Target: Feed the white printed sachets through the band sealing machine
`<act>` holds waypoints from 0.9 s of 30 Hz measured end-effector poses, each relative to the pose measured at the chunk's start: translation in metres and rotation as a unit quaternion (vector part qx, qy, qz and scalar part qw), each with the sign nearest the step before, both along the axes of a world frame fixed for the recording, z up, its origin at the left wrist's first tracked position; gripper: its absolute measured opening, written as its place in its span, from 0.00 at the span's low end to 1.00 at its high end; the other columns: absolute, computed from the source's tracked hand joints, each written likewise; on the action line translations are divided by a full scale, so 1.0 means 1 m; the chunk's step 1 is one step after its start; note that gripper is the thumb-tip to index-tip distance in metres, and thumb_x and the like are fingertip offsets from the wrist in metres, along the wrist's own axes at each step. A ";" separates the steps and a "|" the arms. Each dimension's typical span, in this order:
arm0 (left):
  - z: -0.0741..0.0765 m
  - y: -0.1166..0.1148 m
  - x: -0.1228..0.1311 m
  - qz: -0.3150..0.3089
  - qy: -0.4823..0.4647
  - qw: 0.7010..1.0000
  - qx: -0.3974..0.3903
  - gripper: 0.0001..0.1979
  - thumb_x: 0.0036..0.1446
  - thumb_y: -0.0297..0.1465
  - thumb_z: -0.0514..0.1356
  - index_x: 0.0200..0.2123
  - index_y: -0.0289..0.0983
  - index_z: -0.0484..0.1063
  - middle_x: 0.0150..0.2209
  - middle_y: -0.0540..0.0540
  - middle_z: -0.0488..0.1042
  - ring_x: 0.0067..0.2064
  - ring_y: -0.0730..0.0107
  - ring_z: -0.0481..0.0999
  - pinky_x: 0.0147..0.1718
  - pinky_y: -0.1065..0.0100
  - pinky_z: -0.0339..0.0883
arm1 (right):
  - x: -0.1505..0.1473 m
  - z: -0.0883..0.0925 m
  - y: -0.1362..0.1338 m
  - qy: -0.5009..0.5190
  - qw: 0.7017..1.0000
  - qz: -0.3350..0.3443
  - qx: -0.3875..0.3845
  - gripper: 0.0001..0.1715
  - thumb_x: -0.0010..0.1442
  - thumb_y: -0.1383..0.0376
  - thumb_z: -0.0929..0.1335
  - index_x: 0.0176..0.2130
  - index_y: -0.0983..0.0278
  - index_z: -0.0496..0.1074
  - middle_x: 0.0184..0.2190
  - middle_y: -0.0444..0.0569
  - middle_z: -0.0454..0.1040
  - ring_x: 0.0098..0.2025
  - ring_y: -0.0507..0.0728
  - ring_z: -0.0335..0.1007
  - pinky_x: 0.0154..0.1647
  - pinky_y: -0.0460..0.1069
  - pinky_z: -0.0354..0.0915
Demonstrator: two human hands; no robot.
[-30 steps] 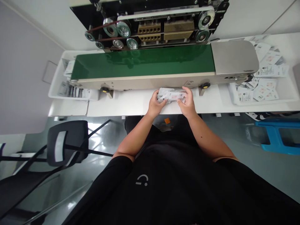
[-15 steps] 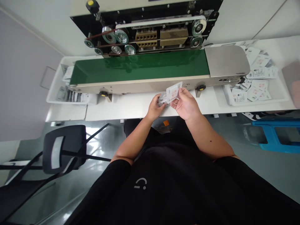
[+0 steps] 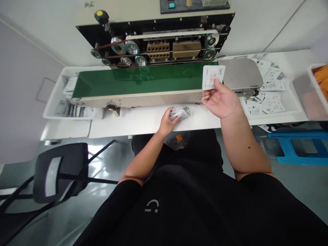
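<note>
Right hand [image 3: 222,101] grips one sachet [image 3: 213,77]; left hand [image 3: 167,122], small stack [image 3: 181,112].

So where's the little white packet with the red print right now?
Head view, right of centre: the packet sits pinched in the right hand, held above the right end of the green belt, beside the metal plate.

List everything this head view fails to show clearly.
Head view:
- Print on the sachet in the right hand: too small to read.
- Number of pieces in the stack: partly covered by the left hand.
- Bin contents: cut off by the right edge.
- Panel: cut off by the top edge.
- Tray contents: partly behind the belt, blurred.
</note>
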State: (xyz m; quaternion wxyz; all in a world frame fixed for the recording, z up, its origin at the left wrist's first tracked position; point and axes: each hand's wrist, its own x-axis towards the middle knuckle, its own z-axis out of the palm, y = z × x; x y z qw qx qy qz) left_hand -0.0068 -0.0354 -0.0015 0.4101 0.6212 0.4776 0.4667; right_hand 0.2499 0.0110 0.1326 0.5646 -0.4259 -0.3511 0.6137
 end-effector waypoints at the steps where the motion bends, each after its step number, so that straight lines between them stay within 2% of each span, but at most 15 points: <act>1: 0.000 0.000 0.000 0.000 0.001 1.000 0.000 0.28 0.60 0.45 0.70 0.59 0.41 0.71 0.56 0.39 0.77 0.57 0.53 0.78 0.59 0.54 0.73 | 0.007 0.004 0.008 0.007 1.000 -0.004 -0.014 0.16 0.74 0.54 0.70 0.53 0.61 0.76 0.46 0.48 0.80 0.41 0.51 0.80 0.35 0.45 0.77; 6: 0.001 0.000 -0.001 -0.003 0.009 1.000 0.005 0.26 0.61 0.43 0.70 0.58 0.40 0.71 0.55 0.39 0.77 0.56 0.54 0.78 0.59 0.55 0.72 | 0.039 0.036 0.046 -0.028 0.998 -0.030 -0.036 0.18 0.80 0.62 0.60 0.52 0.66 0.76 0.51 0.48 0.81 0.47 0.50 0.82 0.37 0.43 0.73; 11: 0.002 0.000 0.000 -0.004 0.007 1.000 0.000 0.26 0.61 0.44 0.70 0.57 0.40 0.71 0.54 0.40 0.77 0.55 0.55 0.78 0.57 0.56 0.73 | 0.052 0.058 0.068 -0.111 0.992 -0.030 -0.055 0.09 0.72 0.74 0.64 0.42 0.73 0.74 0.48 0.49 0.82 0.42 0.46 0.81 0.41 0.43 0.72; 14: 0.002 -0.001 0.000 -0.004 0.007 1.000 0.000 0.26 0.61 0.44 0.70 0.57 0.40 0.71 0.54 0.39 0.77 0.55 0.55 0.78 0.56 0.57 0.73 | 0.059 0.059 0.081 -0.119 0.989 -0.055 -0.074 0.08 0.66 0.81 0.66 0.44 0.75 0.73 0.45 0.50 0.82 0.40 0.43 0.81 0.40 0.40 0.70; 18: 0.004 -0.001 0.000 -0.006 0.013 1.000 -0.006 0.25 0.62 0.43 0.70 0.58 0.40 0.71 0.54 0.40 0.77 0.55 0.56 0.78 0.57 0.57 0.72 | 0.067 0.054 0.098 -0.120 0.989 -0.059 -0.065 0.02 0.68 0.76 0.70 0.43 0.75 0.73 0.40 0.49 0.81 0.37 0.44 0.79 0.32 0.37 0.66; 22: 0.009 -0.002 0.000 0.001 0.021 0.999 -0.029 0.25 0.61 0.40 0.70 0.58 0.39 0.71 0.55 0.40 0.77 0.55 0.56 0.78 0.57 0.57 0.72 | 0.066 0.051 0.102 -0.151 0.979 -0.110 -0.076 0.07 0.67 0.74 0.75 0.42 0.72 0.73 0.37 0.51 0.80 0.31 0.45 0.74 0.23 0.38 0.62; 27: 0.010 -0.003 0.000 0.004 0.013 0.999 -0.035 0.24 0.60 0.38 0.70 0.58 0.40 0.72 0.55 0.40 0.77 0.56 0.55 0.78 0.58 0.56 0.72 | 0.062 0.053 0.106 -0.205 0.964 -0.126 -0.113 0.04 0.71 0.72 0.72 0.42 0.70 0.71 0.34 0.49 0.77 0.25 0.44 0.66 0.24 0.41 0.58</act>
